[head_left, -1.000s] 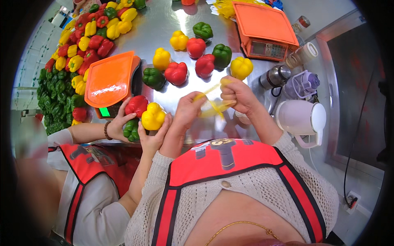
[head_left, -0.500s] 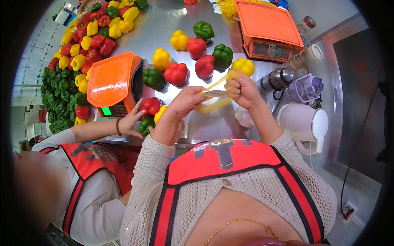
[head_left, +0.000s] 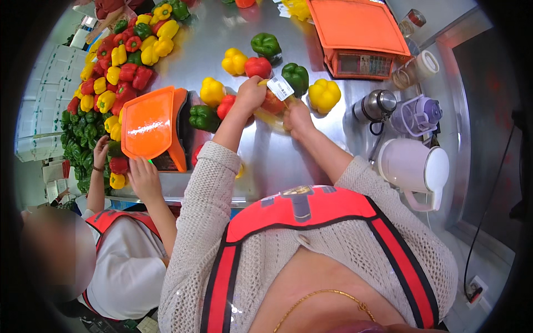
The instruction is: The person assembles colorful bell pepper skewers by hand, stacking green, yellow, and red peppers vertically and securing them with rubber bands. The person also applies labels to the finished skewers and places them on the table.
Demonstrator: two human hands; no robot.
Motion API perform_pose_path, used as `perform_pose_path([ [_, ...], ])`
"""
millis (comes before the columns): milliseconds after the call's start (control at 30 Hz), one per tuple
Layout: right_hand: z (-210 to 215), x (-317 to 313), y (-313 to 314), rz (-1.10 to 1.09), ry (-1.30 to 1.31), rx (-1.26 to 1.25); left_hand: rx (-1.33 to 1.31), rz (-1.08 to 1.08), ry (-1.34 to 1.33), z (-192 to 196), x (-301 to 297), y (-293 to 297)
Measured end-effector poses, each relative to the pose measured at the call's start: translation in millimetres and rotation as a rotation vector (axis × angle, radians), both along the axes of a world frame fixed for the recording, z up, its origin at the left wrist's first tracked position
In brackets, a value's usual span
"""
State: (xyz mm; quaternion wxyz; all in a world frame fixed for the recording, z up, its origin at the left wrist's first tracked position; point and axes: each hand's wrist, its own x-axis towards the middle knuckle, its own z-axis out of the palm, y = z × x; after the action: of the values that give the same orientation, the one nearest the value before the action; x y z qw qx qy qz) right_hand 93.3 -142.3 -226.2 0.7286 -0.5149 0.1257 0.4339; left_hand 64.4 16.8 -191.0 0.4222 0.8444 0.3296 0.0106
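Observation:
My left hand (head_left: 251, 94) is closed on the upper end of a yellow mesh bag (head_left: 268, 119), beside its white label (head_left: 280, 87). Lower on the same bag, my right hand (head_left: 298, 117) grips the other side. A red bell pepper (head_left: 272, 104) shows between my hands, partly behind the netting; I cannot tell whether it is inside. Around it sit another red pepper (head_left: 258, 67), green peppers (head_left: 295, 79) and yellow peppers (head_left: 324, 95). My left forearm partly hides one more red pepper (head_left: 226, 106).
An orange scale (head_left: 147, 125) stands left, another (head_left: 358, 33) far right. Piled peppers (head_left: 116, 72) line the left side. A co-worker's hands (head_left: 145, 178) are beside the left scale. A thermos (head_left: 376, 105), a purple bottle (head_left: 416, 117) and a white kettle (head_left: 413, 169) stand right.
My hands have moved forward and left with the mesh bag, from bare tabletop to the red pepper. The co-worker's hands have shifted left, from the near peppers to the pile.

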Motion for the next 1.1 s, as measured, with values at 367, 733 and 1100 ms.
perform_pose_path([
  [367, -2.2, -2.3, -86.2, 0.153, 0.056, 0.128, -1.259, 0.428, -0.173, -30.2, -71.6, -69.3],
  [733, -60.3, -8.4, -65.7, 0.060, -0.179, -0.059, -0.978, 0.441, -0.234, -88.6, -78.7, -67.9],
  [1100, 58.5, 33.7, -90.6, -0.104, -0.485, -0.002, -0.612, 0.280, -0.462, 32.7, -11.0, -114.0],
])
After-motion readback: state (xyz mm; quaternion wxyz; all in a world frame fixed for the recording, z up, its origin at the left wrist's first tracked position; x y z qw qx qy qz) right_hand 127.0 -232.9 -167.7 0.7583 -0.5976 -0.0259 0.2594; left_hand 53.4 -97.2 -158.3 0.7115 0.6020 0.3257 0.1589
